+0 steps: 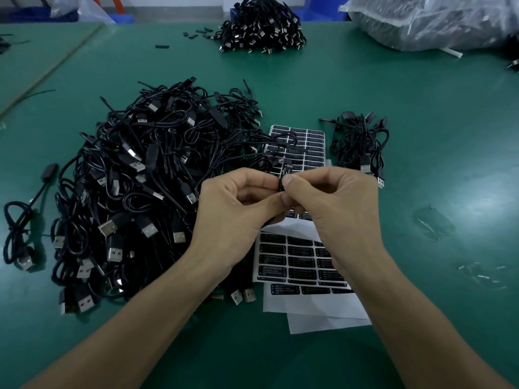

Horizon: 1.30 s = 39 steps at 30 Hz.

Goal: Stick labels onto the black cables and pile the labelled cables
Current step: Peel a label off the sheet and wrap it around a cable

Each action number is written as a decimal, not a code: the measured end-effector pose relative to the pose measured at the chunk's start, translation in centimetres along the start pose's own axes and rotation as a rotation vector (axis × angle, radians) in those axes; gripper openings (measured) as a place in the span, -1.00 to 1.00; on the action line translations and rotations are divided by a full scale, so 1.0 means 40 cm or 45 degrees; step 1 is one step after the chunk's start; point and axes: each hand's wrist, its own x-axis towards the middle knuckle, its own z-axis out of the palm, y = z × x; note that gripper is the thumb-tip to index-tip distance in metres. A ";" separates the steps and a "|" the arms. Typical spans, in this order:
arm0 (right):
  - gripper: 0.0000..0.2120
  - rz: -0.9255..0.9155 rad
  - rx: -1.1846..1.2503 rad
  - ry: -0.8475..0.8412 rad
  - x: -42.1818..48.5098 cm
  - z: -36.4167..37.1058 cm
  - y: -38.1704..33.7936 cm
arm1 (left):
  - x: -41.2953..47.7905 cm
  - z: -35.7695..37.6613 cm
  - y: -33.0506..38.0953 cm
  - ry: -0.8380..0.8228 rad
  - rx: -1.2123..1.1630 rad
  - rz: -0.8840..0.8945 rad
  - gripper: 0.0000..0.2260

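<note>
My left hand [238, 203] and my right hand [331, 203] meet over the label sheets, both pinching the small black controller block of one cable [284, 175], which has a black label with white print on it. That cable's cord runs back up over a sheet. A big heap of black USB cables [134, 192] lies to the left of my hands. A small pile of cables [361, 144] sits to the right, beyond my right hand. White sheets of black labels [297, 259] lie under my wrists, and another sheet [309, 147] lies farther back.
The green table [438, 136] holds another cable pile [261, 26] at the far edge and a clear plastic bag of goods [432, 18] at the far right. A single coiled cable [19, 220] lies at the left. Small plastic scraps [432, 223] lie to the right.
</note>
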 end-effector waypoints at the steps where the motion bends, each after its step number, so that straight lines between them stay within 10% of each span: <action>1: -0.87 0.001 0.014 -0.001 0.000 -0.001 0.000 | 0.000 0.000 -0.001 -0.005 0.008 0.007 -0.89; 39: -0.74 -0.137 -0.011 -0.141 0.009 0.002 0.019 | 0.020 -0.037 0.050 -0.334 0.379 0.017 -0.85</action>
